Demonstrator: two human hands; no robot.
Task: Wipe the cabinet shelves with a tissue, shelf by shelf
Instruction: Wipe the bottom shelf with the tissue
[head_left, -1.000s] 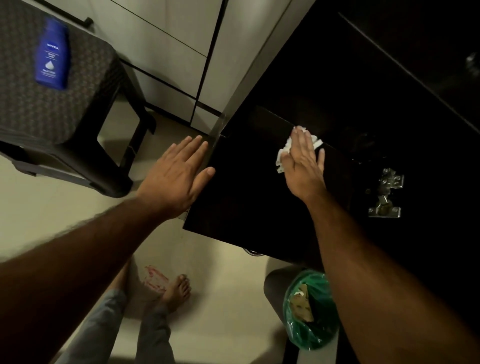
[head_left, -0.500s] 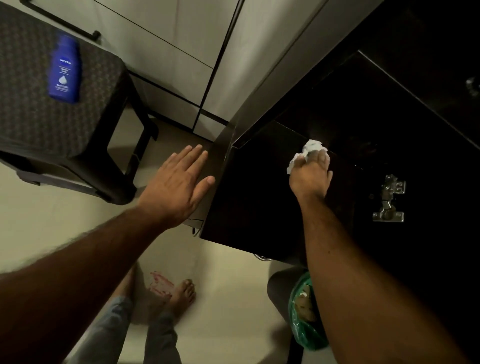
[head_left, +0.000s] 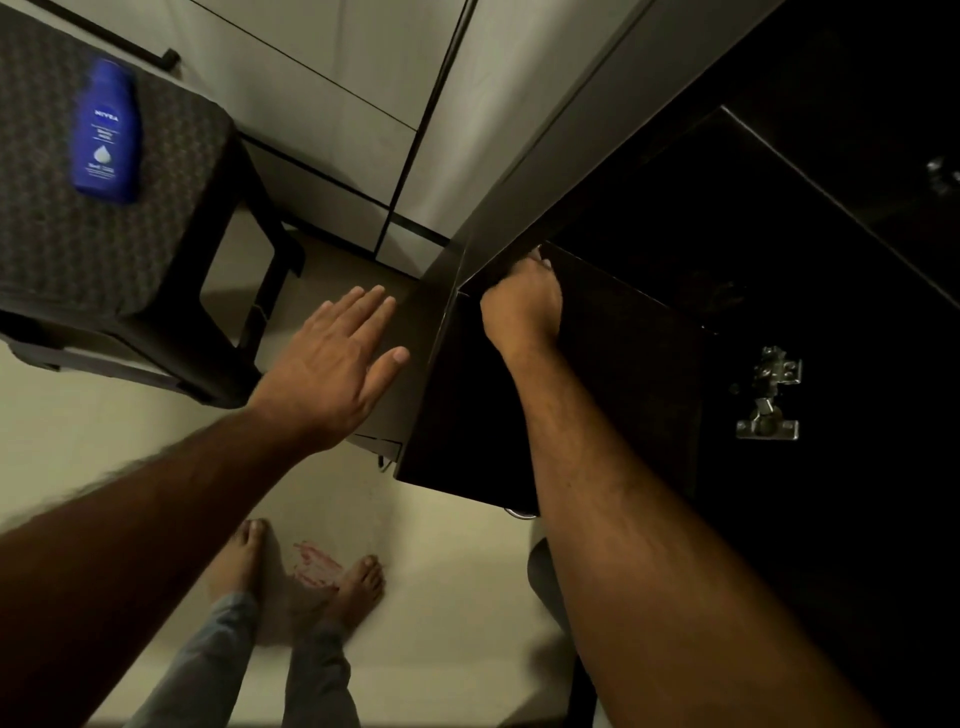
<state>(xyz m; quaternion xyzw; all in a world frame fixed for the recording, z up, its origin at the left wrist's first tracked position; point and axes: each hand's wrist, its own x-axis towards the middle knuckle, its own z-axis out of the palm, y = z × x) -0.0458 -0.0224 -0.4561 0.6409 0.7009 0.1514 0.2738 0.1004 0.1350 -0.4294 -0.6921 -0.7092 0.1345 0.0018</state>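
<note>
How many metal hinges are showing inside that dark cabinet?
2 visible. One hinge is fixed to the dark panel right of the right hand; a second metal fitting, probably another hinge, glints near the upper right edge. Darkness may hide others.

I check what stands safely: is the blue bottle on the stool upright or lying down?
Lying down. The blue bottle lies flat on the stool seat, its label facing up and its cap end toward the wall.

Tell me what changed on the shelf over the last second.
The right hand slid from mid-shelf to the dark shelf's back left corner, its fingers curling from flat into a fist that now hides the tissue. The left hand stays open against the cabinet side.
</note>
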